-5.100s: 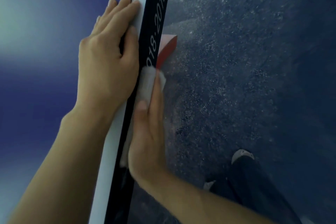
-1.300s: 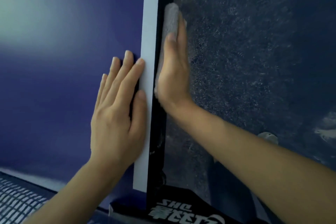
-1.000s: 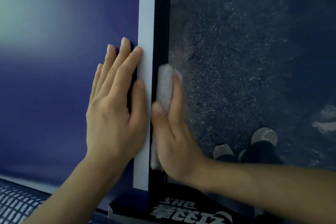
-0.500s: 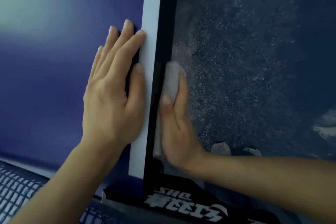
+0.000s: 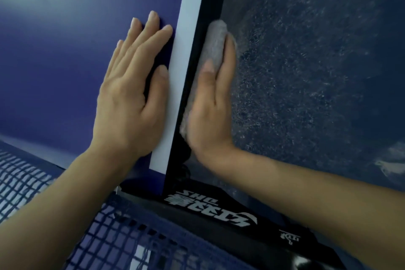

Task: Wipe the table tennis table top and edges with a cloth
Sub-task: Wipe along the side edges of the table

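The blue table top (image 5: 65, 61) fills the left, with a white line (image 5: 182, 61) along its border and a black side edge (image 5: 210, 6) beside it. My left hand (image 5: 131, 98) lies flat on the top, fingers straight, thumb touching the white line. My right hand (image 5: 210, 116) presses a folded grey cloth (image 5: 215, 37) against the black side edge. Its fingers are straight along the cloth's outer side and the thumb lies on top. The cloth's lower end sticks out under the palm.
The net (image 5: 98, 237) runs across the bottom left. A black net clamp with white lettering (image 5: 208, 201) sits at the table's side just below my hands. Dark speckled floor (image 5: 306, 72) lies to the right of the edge.
My right hand slid the cloth back along the side edge from far to near the net clamp, then a little forward again. My left hand stayed flat on the top.
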